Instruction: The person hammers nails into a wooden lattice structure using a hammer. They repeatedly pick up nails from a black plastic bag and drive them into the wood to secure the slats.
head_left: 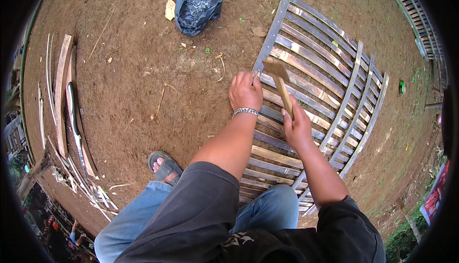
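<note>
A slatted wooden panel (pixel 306 90) lies on the ground to the right, its narrow slats crossing several grey rails. At the panel's left rail (pixel 276 28), my left hand (pixel 246 90) is closed with fingertips pinched together by a slat end. What sits in that pinch is too small to make out. My right hand (pixel 298 124) grips a hammer (pixel 283 88) by its wooden handle. The hammer's head is raised slightly blurred over the panel, just right of my left fingers. My bent right knee (pixel 279 201) is over the panel's near part.
Beyond my hands stands an open black plastic bag (pixel 185 11) holding many thin shiny nails. Long wooden strips (pixel 62 95) and a sheathed-looking saw (pixel 75 114) with a dark handle lie at left on bare soil. Another slatted panel (pixel 416 14) is at far right.
</note>
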Demonstrator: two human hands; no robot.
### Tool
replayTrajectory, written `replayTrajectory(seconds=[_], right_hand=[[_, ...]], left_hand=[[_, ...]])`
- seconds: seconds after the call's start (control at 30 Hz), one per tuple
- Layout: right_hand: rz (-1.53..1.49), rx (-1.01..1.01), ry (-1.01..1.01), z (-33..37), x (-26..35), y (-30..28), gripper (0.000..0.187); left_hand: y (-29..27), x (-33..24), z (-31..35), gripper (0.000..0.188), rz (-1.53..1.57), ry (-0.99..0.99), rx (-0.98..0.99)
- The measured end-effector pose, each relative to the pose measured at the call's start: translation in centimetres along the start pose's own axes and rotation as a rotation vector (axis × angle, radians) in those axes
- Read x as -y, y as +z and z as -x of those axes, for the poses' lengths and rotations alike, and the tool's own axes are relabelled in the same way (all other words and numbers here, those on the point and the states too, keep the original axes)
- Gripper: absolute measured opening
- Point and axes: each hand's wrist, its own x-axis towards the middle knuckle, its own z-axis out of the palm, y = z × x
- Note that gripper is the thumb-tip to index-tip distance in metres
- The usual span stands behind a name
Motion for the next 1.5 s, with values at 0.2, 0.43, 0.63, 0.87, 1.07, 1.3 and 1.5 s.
replayTrajectory(seconds=[0.2,0.43,0.63,0.87,1.07,1.3,1.5], right_hand=[[-0.015,0.103,0.115,-0.8,0.2,-0.6,0.049],[-0.045,0.08,0.094,0.0,0.4,0.3,0.049],[0.017,0.118,0.123,-0.1,0.5,0.2,0.051],[0.072,0.153,0.124,0.1,0.6,0.2,0.051],[-0.056,0.006,0.057,0.8,0.0,0.3,0.051],[0.008,0.08,0.103,-0.1,0.7,-0.3,0.052],[0.081,0.212,0.163,-0.4,0.3,-0.3,0.05]], left_hand=[[0.1,0.0,0.0,0.011,0.013,-0.023,0.013],[0.3,0.4,0.1,0.008,0.037,-0.003,0.004],[0.1,0.3,-0.1,0.006,0.017,0.01,-0.011],[0.0,0.3,0.0,0.006,0.01,-0.012,0.02],[0.0,0.2,0.3,0.005,0.032,-0.017,0.021],[0.0,0.3,-0.4,0.006,-0.025,0.004,0.023],[0.0,0.4,-0.1,0.005,0.028,0.028,-0.007]])
